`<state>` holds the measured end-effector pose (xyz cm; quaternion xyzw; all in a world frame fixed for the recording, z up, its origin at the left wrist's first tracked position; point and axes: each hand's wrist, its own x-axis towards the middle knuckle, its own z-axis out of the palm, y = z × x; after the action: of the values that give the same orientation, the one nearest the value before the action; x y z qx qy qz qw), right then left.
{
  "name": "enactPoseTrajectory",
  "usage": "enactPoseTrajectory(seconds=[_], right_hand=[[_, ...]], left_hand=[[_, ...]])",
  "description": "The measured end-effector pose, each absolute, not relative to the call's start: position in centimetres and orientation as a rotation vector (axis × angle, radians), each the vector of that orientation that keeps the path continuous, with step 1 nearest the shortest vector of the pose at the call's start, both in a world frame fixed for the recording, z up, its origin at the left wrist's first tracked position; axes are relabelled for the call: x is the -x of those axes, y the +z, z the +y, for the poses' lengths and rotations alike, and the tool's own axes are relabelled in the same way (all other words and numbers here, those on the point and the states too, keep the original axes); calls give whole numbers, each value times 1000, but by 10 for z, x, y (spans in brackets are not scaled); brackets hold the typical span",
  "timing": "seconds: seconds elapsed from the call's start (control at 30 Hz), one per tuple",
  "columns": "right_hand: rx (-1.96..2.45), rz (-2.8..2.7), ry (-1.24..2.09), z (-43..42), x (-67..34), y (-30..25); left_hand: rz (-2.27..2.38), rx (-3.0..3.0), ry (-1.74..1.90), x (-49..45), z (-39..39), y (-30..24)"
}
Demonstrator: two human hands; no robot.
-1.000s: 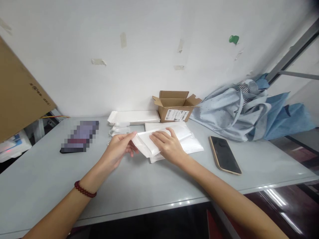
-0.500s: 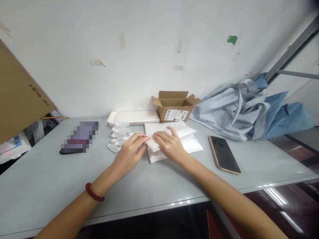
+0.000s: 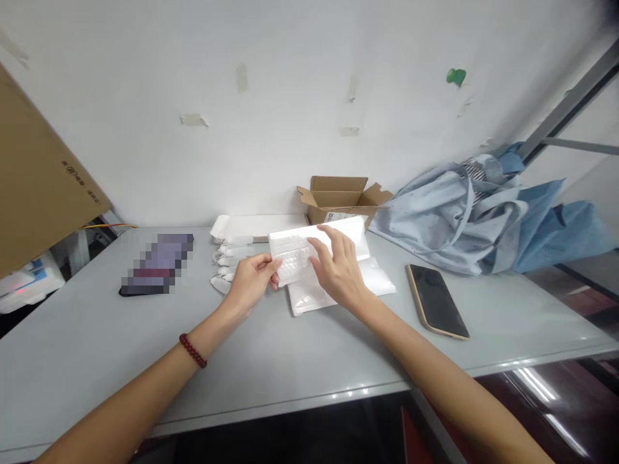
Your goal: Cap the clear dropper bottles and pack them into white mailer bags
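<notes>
My left hand (image 3: 254, 278) pinches the left edge of a white padded envelope (image 3: 291, 252), which is raised and tilted above the table. Over the envelope's front, my right hand (image 3: 337, 265) has its fingers spread and curved; whether its fingertips touch the surface I cannot tell. Beneath lies another white padded envelope (image 3: 380, 277) on the table. Several small white items in clear wrapping (image 3: 226, 252) lie in a row to the left, partly hidden by my left hand. A long white packet (image 3: 242, 227) rests behind them.
An open cardboard box (image 3: 336, 193) stands against the wall. A phone (image 3: 438, 301) lies on the right of the grey table (image 3: 271, 370), and a blurred-out dark device (image 3: 157, 265) on the left. Blue cloth bags (image 3: 445, 212) are heaped at the back right; a large carton (image 3: 43, 174) leans in at far left.
The upper envelope has been lifted off the one below and tilted up by my left hand. My right hand's fingers have come up and spread apart from their flatter rest on it.
</notes>
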<state>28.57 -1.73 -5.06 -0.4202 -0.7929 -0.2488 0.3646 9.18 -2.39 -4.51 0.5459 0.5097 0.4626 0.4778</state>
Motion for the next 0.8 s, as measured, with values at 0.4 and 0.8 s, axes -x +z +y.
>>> enactPoseTrajectory(seconds=[0.4, 0.8], right_hand=[[1333, -2239, -480, -6, -298, -55], [1545, -2323, -372, 7, -309, -60]], left_hand=[[1338, -1220, 904, -106, 16, -27], [1512, -1381, 819, -108, 33, -29]])
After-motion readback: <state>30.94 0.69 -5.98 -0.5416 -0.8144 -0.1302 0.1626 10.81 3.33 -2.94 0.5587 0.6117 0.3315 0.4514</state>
